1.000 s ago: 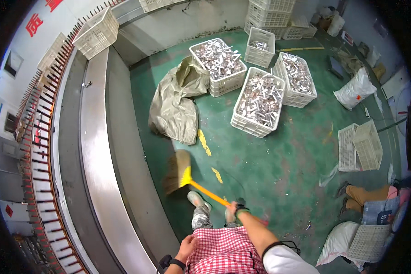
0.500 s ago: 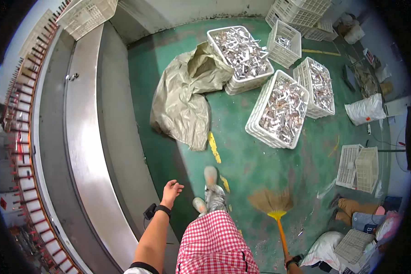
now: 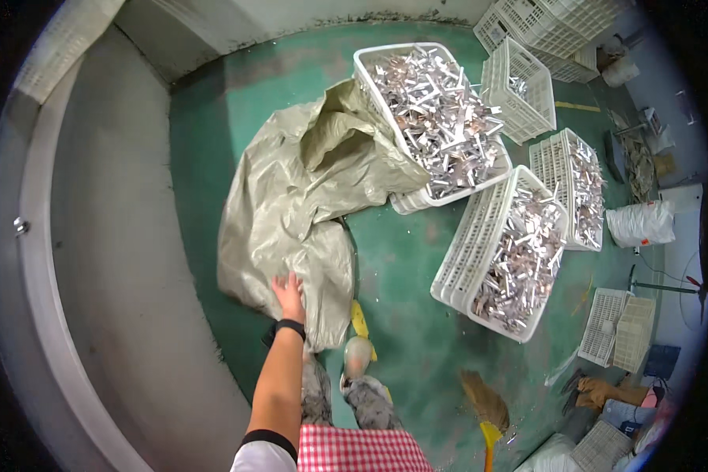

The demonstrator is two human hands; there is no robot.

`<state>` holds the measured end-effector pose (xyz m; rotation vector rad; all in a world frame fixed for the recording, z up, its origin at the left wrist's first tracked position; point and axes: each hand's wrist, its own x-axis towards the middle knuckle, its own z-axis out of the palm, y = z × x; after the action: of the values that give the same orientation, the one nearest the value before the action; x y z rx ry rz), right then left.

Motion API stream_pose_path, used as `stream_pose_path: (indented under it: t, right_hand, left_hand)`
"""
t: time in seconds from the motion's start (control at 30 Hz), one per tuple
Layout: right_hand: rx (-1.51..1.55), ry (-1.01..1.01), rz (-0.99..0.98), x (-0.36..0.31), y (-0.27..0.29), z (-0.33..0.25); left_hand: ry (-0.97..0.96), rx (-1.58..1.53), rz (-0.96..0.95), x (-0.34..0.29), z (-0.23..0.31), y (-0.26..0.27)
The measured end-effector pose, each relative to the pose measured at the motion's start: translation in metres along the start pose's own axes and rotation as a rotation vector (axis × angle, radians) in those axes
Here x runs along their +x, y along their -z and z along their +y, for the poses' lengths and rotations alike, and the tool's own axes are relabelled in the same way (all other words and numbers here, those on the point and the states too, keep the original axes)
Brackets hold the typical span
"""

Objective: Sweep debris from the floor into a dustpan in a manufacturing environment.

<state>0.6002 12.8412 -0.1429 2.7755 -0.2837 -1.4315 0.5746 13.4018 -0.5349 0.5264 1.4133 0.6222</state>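
My left hand is stretched out over the lower part of a large beige woven sack, its fingers spread and nothing in them. Whether the fingertips touch the sack I cannot tell. The sack lies slumped on the floor, its mouth open against a white crate heaped with shiny metal scraps. At the lower right a broom with brown bristles and a yellow neck reaches down out of the picture. My right hand is out of view.
More scrap-filled white crates stand at the right, with stacked crates behind. A grey ledge wall runs along my left. White crates and a seated person's brown trouser legs are at the far right.
I have stepped forward and leaned toward the sack, and my left hand has moved out over it with fingers spreading. The broom's head has turned; my right hand has left the picture.
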Motion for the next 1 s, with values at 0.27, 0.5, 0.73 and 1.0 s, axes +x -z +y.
stream_pose_path:
  t: [0.27,0.5,0.73,1.0]
  right_hand:
    - [0.040,-0.051,-0.084,0.040,-0.016,-0.062]
    - [0.047,-0.146,-0.125,-0.031,-0.017,-0.037]
    - [0.003,-0.109,-0.173,-0.105,-0.024,0.005]
    - [-0.035,0.403,-0.125,-0.026,0.010,-0.248]
  left_hand:
    - [-0.296,0.794,-0.192,0.184,-0.001,-0.071]
    - [-0.055,0.458,-0.138,0.059,0.107,-0.001]
    - [-0.411,-0.103,-0.186,-0.106,0.398,0.012]
    - [-0.736,-0.084,-0.229,-0.080,0.586,-0.004]
